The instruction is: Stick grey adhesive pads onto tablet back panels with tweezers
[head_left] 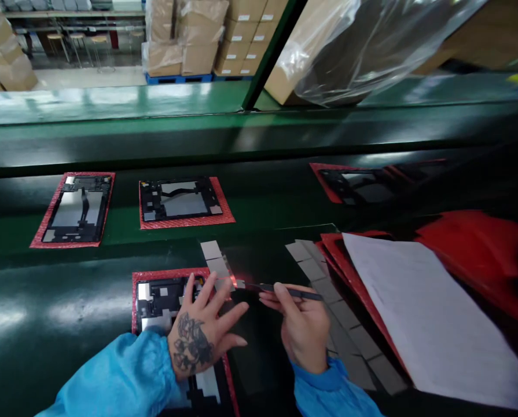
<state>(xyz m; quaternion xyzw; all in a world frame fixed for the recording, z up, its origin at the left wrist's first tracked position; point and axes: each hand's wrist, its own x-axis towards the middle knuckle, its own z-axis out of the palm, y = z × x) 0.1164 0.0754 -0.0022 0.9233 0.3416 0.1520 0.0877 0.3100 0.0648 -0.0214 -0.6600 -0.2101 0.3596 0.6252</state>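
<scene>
My left hand (202, 333) lies flat with fingers spread on an opened tablet chassis (157, 301) that rests on a red padded mat (135, 301) near the front edge. My right hand (300, 330) is closed round dark tweezers (285, 291), whose tip points left toward a small grey pad (240, 284) beside a strip of grey square pads (215, 262). Both arms wear blue sleeves.
Two more opened chassis on red mats (74, 209) (180, 201) lie on the green conveyor belt, another (358, 184) further right. A backing strip of grey pads (349, 333), a white sheet (432, 324) and red mats (480, 249) lie to the right. Cardboard boxes (206, 35) and a plastic bag (371, 40) stand behind.
</scene>
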